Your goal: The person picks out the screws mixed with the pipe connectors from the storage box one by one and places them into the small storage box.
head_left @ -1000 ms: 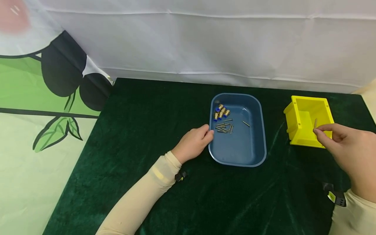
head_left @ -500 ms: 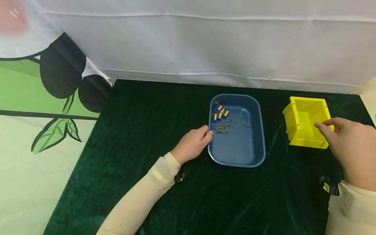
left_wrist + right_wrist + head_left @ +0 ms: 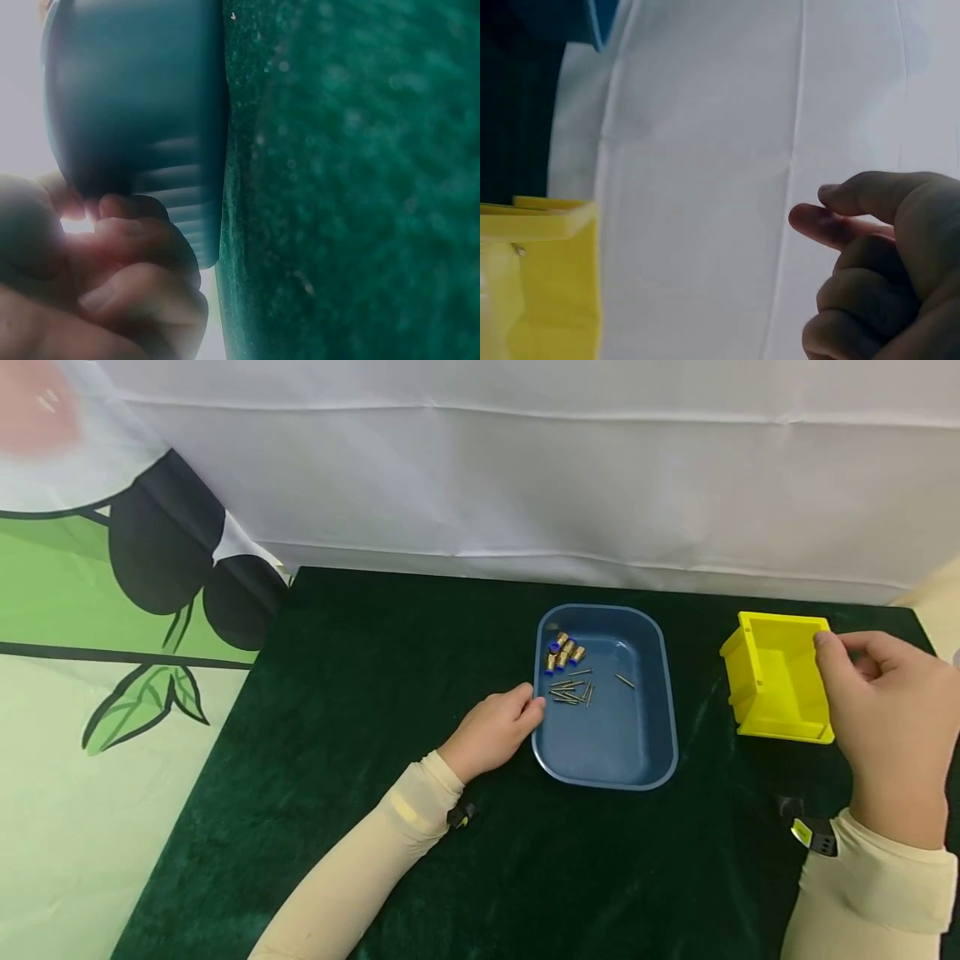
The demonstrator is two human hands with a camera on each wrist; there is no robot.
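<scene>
My left hand (image 3: 491,731) grips the left rim of a blue tray (image 3: 607,752); the left wrist view shows its curled fingers (image 3: 142,292) against the tray wall. Inside the tray lie several brass fittings with blue ends (image 3: 565,653) and a loose pile of thin screws (image 3: 570,691), with one screw (image 3: 625,681) apart to the right. My right hand (image 3: 892,710) is raised at the near right side of a yellow bin (image 3: 787,731). Its thumb and index fingertips are close together with nothing visible between them, and the other fingers curl in. A tiny metallic spot shows inside the bin in the right wrist view.
Dark green velvet cloth (image 3: 360,693) covers the table. A white fabric backdrop (image 3: 465,477) rises along the back edge, and a printed cloth (image 3: 172,710) hangs at the left. A strip of cloth separates the tray from the bin.
A thin screw pinched in my right hand one second ago is out of its fingers now. That hand has lifted and turned at the bin. My left hand stays on the tray rim.
</scene>
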